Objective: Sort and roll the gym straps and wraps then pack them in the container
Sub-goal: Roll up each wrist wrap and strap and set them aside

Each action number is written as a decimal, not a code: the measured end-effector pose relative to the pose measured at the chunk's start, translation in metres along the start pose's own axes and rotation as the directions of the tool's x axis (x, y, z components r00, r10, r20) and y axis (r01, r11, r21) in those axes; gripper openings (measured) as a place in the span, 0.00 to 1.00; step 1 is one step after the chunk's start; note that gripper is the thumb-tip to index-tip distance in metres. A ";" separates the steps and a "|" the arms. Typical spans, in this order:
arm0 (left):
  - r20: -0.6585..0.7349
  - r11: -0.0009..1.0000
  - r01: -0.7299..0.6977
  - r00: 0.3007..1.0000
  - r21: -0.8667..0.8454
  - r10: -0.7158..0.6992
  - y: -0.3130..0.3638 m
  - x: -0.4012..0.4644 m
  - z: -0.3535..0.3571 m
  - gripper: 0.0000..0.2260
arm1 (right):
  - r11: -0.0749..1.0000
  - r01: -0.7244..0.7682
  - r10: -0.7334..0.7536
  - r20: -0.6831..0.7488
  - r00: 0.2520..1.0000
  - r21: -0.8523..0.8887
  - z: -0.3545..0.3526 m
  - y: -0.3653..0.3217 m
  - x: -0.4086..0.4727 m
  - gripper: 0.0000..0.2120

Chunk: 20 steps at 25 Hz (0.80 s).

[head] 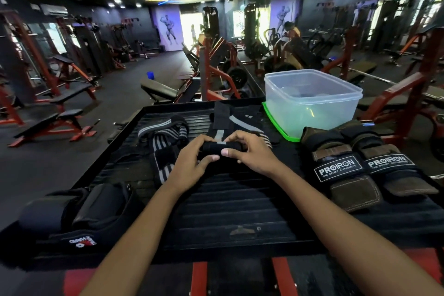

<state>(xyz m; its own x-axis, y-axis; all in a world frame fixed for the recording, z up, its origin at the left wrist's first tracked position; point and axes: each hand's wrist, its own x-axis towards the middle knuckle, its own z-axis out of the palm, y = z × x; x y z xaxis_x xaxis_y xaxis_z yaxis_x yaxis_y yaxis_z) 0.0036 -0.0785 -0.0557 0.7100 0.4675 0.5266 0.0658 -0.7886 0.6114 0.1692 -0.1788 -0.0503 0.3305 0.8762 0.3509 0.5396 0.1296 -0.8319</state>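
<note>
1. Wrap roll, the black elastic band with a grey stripe, lies near the middle of the ribbed black platform. Its long axis runs from nine to three o'clock, and its unrolled tail trails away toward twelve.
2. Fabric of the roll looks soft and woven; the rolled part forms a short, tight cylinder.
3. Left hand curls around the nine o'clock end of the roll, thumb pressed on its near face, fingers over the top.
4. Right hand grips the three o'clock end the same way, thumb tip meeting the left thumb near the middle.
5. Toward ten o'clock from the hands lies a second striped wrap, loose and crumpled, black with grey bands.
6. At one o'clock stands the translucent plastic container, rectangular with rounded corners, resting on its green lid. Dark shapes show through its wall, too blurred to identify.
7. At three o'clock lie two lifting grips, side by side, brown suede pads with black cuffs labelled PROIRON.
8. At eight o'clock sits a padded black support, smooth and bulky, with red and white lettering on its edge.
9. Beyond the platform, red-framed benches and machines fill the dim gym.
</note>
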 end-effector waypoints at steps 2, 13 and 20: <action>0.024 1.000 0.021 0.999 0.004 -0.021 -0.001 -0.001 0.001 0.08 | 0.999 0.003 -0.004 0.025 1.000 0.052 0.003 -0.006 -0.002 0.11; 0.128 0.996 0.080 0.989 -0.037 -0.075 -0.009 0.000 0.006 0.08 | 0.999 0.011 -0.015 0.108 0.994 0.037 0.008 -0.004 -0.006 0.16; 0.010 0.987 0.069 0.998 -0.145 -0.069 -0.004 0.002 0.000 0.16 | 0.999 0.026 -0.025 0.028 0.999 -0.039 -0.004 0.001 -0.003 0.11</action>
<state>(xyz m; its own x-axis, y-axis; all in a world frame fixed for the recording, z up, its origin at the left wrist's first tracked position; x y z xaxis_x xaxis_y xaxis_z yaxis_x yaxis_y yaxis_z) 0.0048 -0.0745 -0.0569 0.7107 0.5166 0.4776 0.0124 -0.6879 0.7257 0.1715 -0.1826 -0.0504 0.2949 0.8855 0.3591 0.5780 0.1340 -0.8049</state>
